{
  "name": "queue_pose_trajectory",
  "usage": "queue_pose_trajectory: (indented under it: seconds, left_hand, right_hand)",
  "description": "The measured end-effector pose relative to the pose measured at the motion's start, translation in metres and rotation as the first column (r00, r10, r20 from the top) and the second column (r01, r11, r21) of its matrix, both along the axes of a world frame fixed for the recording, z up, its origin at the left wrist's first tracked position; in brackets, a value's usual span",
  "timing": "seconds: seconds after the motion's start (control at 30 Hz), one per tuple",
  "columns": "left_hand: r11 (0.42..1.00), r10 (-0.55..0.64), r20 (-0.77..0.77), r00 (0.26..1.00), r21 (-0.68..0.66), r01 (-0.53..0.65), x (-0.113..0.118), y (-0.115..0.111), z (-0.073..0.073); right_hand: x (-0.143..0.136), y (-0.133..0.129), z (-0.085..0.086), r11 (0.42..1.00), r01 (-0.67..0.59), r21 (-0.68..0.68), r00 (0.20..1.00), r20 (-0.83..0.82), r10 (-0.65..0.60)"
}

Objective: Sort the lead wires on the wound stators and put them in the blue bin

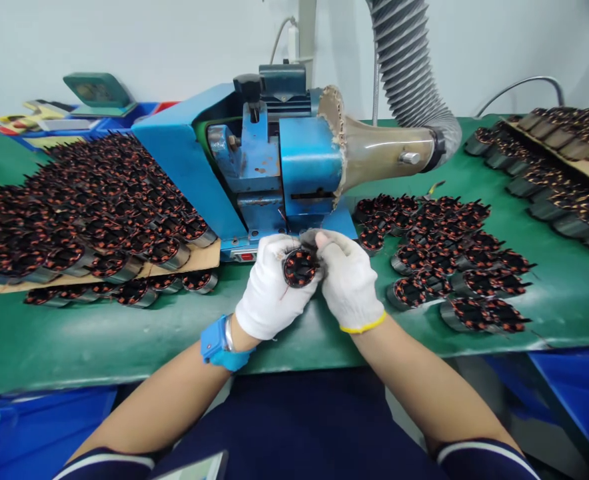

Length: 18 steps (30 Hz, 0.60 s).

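Note:
My left hand, in a white glove with a blue wrist strap, is wrapped round a motor stator. The stator's round face, with copper windings and black insulation, is turned up toward me. At its right side, my right hand has its fingers pinched together; a bare fingertip shows through the white glove. A small dark piece lies by those fingers, too blurred to name. Thin wire ends stick out from the stator. Both hands are just in front of the blue machine, below its front opening.
Many stators stand packed on cardboard at the left, with more beneath. Another group of stators stands at the right, and further rows behind. A clear funnel joins the machine to a grey hose. The green table's front edge is near me.

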<state>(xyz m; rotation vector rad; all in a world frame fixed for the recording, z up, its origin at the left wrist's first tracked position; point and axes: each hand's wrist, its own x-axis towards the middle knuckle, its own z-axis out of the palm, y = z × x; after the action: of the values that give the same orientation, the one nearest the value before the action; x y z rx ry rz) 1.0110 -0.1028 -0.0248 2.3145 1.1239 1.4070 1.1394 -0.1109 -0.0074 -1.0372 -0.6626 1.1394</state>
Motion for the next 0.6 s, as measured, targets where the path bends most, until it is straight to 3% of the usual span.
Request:
queue_pose_trajectory:
  seconds: [0.23, 0.4, 0.6]
  left_hand:
    - [0.983, 0.173, 0.015, 0.985, -0.059, -0.172, 0.011, 0.017, -0.001]
    - [0.962, 0.246, -0.066, 0.967, -0.105, -0.252, 0.022, 0.024, 0.017]
    - [0.901, 0.321, -0.253, 0.913, -0.217, -0.377, 0.030, 0.016, 0.040]
  right_hand:
    - [-0.018, 0.032, 0.009, 0.992, 0.095, 0.084, 0.996, -0.004, -0.095]
    - [-0.017, 0.052, 0.012, 0.984, 0.160, 0.077, 0.987, 0.012, -0.161]
    - [-0.013, 0.052, 0.013, 0.983, 0.165, 0.079, 0.978, 0.119, -0.173]
